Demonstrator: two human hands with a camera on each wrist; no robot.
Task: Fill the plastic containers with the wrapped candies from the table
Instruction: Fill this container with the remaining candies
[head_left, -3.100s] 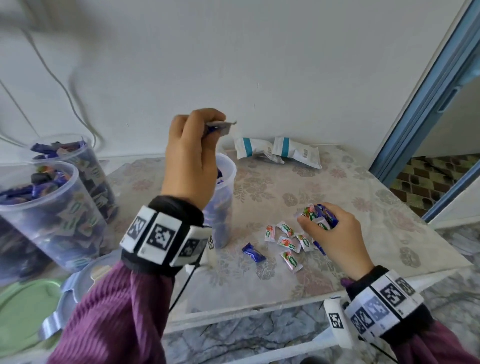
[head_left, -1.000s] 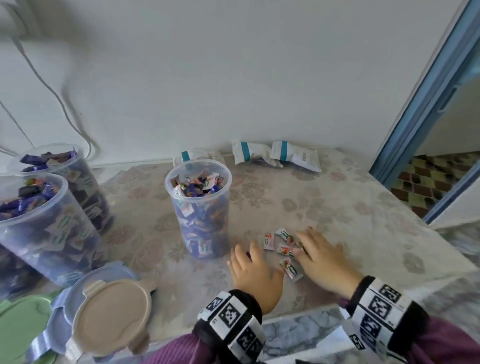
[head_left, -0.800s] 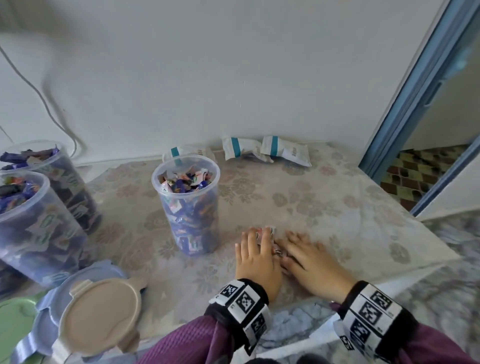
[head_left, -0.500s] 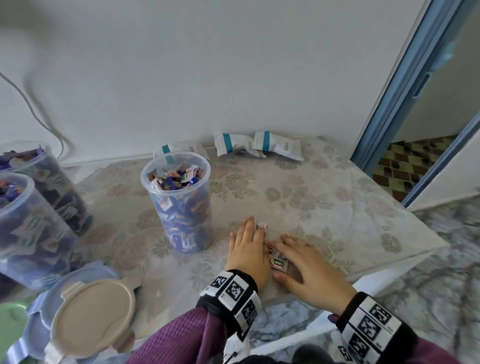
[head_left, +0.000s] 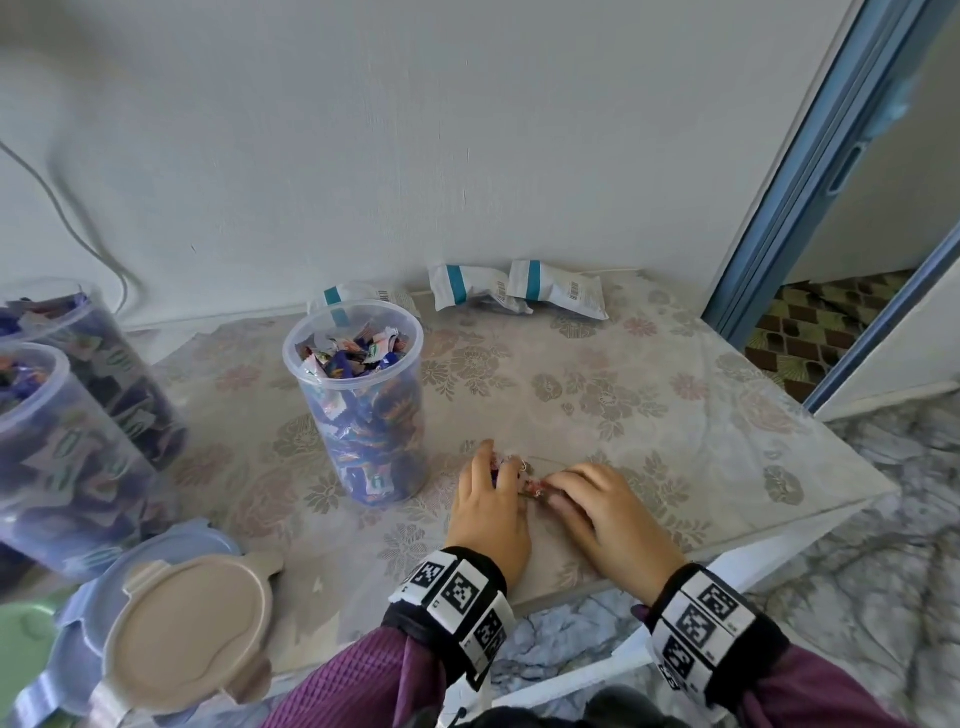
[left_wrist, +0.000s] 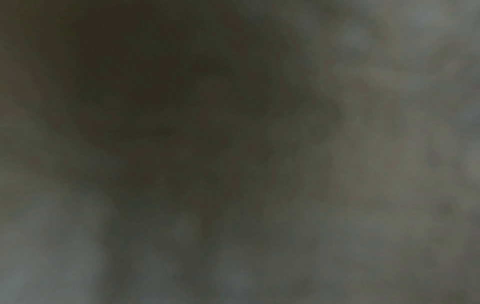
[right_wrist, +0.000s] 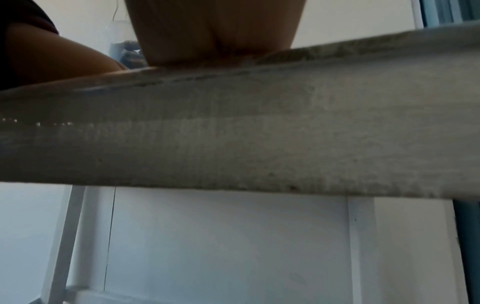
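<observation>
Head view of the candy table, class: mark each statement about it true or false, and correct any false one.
1. The open container on the table is nearly full of wrapped candies. True.
2. The left hand is raised over that container. False: it lies on the tablecloth beside the right hand.
3. A beige lid lies near the front left. True.
4. The white packets sit at the table's front edge. False: they lie by the wall.

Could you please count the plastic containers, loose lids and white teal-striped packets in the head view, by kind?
Plastic containers holding candies: 3, the middle container, the near-left container, the far-left container.
Loose lids: 3, beige lid, blue lid, green lid; more could be hidden.
White teal-striped packets: 3, at.
Total: 9
</observation>
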